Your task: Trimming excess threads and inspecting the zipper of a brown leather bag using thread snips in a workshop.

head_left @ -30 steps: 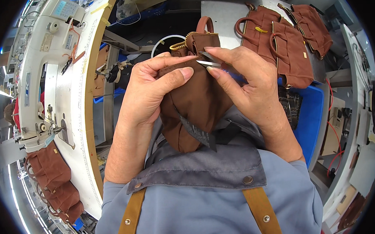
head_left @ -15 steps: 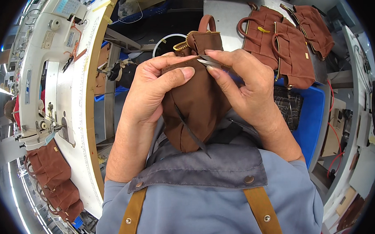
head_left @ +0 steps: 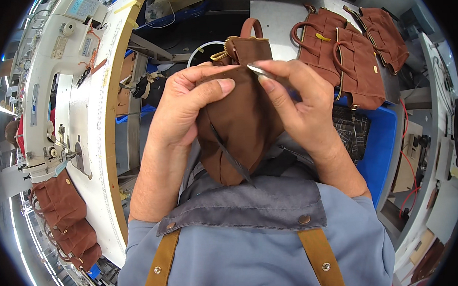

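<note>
Just above the dark grey apron flap (head_left: 242, 206): brown handbag (head_left: 238, 124), lining side facing up, gold zipper (head_left: 228, 47) and loop handle (head_left: 255, 27) at the far end. Left hand (head_left: 189, 101) narrow, thumb and forefinger pinching the bag's fabric edge. Right hand (head_left: 304, 96) holding metal thread snips (head_left: 256, 70) between thumb and forefinger, blades close together, tip at that edge; can't tell if touching. Dark strip (head_left: 229, 153) hangs off the lining. Sewing machine (head_left: 44, 64) left; finished-looking brown handbags (head_left: 361, 73) on metal table (head_left: 272, 21), right; blue bin (head_left: 385, 146) below.
</note>
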Motion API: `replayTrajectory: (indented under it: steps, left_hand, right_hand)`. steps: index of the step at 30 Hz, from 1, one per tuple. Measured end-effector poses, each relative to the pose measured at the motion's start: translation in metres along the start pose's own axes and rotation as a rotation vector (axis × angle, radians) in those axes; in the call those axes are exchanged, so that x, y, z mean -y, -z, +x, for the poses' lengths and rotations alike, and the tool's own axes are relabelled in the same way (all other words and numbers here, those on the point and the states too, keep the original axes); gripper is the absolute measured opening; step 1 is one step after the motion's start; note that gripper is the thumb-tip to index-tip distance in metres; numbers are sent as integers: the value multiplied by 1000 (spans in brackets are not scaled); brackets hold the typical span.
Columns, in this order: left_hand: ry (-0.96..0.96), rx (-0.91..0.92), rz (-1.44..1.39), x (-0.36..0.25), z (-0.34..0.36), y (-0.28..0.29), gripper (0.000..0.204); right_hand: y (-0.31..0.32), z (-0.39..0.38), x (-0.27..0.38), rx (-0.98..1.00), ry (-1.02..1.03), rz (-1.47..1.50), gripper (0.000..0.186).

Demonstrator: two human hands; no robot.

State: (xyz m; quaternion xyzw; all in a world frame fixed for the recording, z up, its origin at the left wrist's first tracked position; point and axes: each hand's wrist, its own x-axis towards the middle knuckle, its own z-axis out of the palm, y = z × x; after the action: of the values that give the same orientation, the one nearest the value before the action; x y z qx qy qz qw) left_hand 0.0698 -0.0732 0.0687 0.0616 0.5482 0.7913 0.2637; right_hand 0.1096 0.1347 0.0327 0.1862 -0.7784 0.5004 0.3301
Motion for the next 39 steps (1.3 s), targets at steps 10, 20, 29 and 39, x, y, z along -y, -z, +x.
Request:
replayTrajectory:
  steps: [10, 20, 29, 39]
  left_hand:
    - [14, -63, 74, -3, 1, -1, 23]
    - [46, -52, 23, -3, 1, 2, 20]
    - [7, -72, 31, 0, 0, 4, 20]
    - [18, -18, 12, 1, 0, 1, 21]
  right_hand:
    - [7, 7, -3, 74, -7, -17, 28]
    - [5, 6, -1, 87, -1, -62, 30]
    - [-2, 2, -3, 41, 68, -195, 31]
    - [-6, 10, -5, 2, 22, 41, 34]
